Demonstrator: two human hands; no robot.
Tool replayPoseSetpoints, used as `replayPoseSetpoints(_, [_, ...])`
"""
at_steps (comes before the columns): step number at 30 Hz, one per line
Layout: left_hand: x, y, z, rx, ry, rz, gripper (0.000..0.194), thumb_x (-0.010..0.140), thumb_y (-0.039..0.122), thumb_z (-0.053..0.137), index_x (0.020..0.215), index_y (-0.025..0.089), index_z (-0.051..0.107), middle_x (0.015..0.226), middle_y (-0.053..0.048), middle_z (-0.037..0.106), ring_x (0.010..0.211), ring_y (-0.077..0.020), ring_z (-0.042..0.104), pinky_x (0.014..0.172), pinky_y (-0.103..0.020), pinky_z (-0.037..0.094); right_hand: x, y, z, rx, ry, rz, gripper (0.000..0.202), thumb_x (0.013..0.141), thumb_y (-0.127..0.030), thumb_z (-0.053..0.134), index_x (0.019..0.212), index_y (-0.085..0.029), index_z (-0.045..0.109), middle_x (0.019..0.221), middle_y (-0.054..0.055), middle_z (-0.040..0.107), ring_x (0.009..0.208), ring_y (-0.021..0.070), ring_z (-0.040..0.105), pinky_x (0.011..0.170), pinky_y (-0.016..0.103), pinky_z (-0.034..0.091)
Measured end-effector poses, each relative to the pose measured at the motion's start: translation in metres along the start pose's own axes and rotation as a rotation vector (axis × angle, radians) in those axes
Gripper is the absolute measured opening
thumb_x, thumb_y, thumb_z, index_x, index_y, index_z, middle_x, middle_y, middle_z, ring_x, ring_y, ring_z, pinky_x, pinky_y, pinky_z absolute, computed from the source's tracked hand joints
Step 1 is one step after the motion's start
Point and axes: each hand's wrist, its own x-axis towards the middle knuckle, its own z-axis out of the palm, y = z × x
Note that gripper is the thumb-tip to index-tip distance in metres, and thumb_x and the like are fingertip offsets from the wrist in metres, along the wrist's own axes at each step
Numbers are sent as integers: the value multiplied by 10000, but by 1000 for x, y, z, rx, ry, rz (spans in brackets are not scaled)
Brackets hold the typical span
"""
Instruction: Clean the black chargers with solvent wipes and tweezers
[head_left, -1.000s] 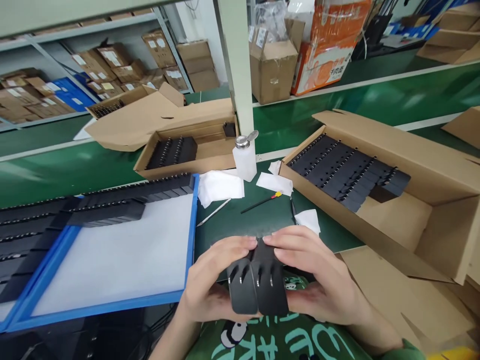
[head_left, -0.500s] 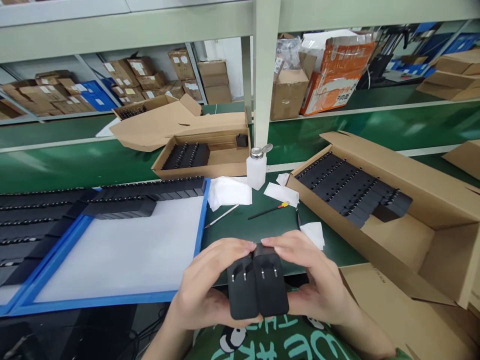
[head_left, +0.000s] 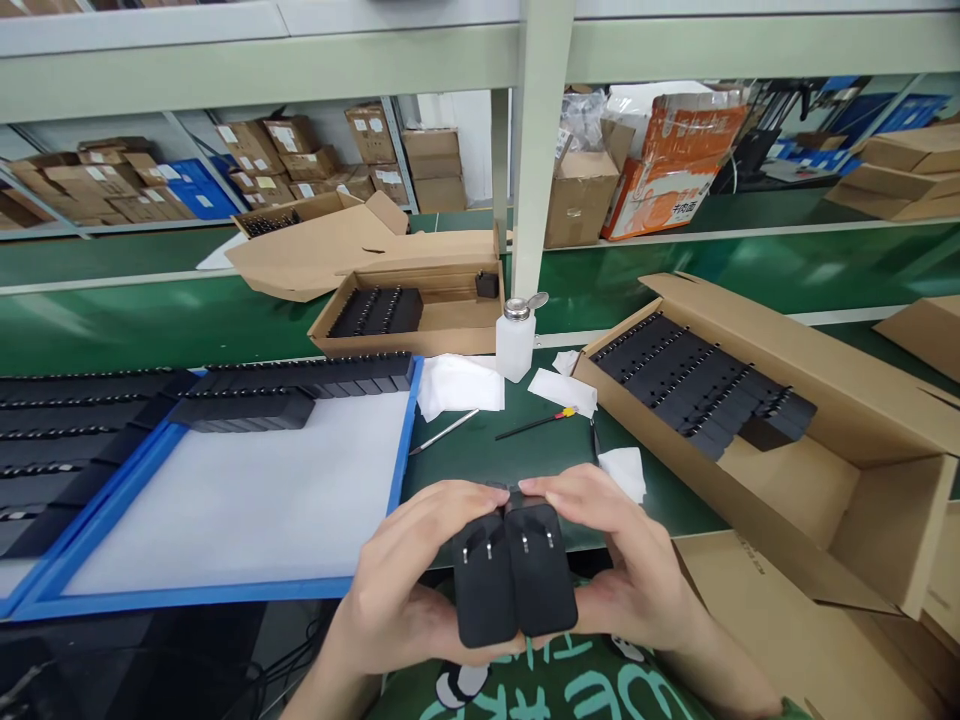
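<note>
Two black power adapters are held side by side in front of me, their prong faces turned up toward the camera. My left hand grips the left power adapter, fingers on top and thumb beneath. Around the right power adapter my right hand is closed in the same manner. The adapters touch along their inner sides. To the left lies a blue-rimmed tray with a white bottom and rows of black adapters. An open cardboard box at the right holds more adapter rows.
Behind my hands are a white pump bottle, white wipes, a black pen-like tool and tweezers. A smaller carton with adapters stands at the back. A pale upright post rises behind the bottle.
The view has tilted up slightly, so the background sits a little lower. Both hands keep hold of the two adapters, which are tipped slightly differently.
</note>
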Motion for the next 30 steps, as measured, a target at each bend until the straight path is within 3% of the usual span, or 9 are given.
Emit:
replayPoseSetpoints(9, [-2, 18, -2, 74, -42, -36, 632, 767, 550, 830, 1215, 161, 612, 1014, -141, 770, 914, -267, 777, 824, -329, 652, -8, -3, -3, 26, -1, -13, 880, 699, -339, 936, 1440, -209, 479, 1237, 170, 705, 1042, 284, 703, 824, 407, 603])
replayPoseSetpoints(16, [0, 25, 2, 78, -20, -49, 662, 733, 573, 843, 1236, 206, 620, 978, -122, 784, 849, -289, 784, 752, -363, 662, -11, -11, -7, -18, 20, -5, 870, 701, -373, 931, 1433, -215, 487, 1221, 168, 717, 1029, 304, 721, 812, 420, 617])
replayPoseSetpoints(23, [4, 26, 3, 72, -50, -13, 662, 749, 574, 833, 1244, 196, 610, 992, -127, 781, 879, -282, 780, 775, -367, 661, -16, -12, -9, -9, 35, -8, 855, 745, -421, 888, 1465, -239, 467, 1258, 176, 706, 1095, 312, 712, 871, 448, 617])
replayPoseSetpoints(30, [2, 22, 3, 25, -104, 32, 652, 788, 521, 823, 1268, 154, 578, 1084, -158, 766, 1016, -273, 762, 873, -360, 649, -20, -8, -11, 16, 25, -22, 724, 832, -212, 827, 1469, -227, 484, 1349, 186, 662, 1163, 309, 676, 894, 480, 605])
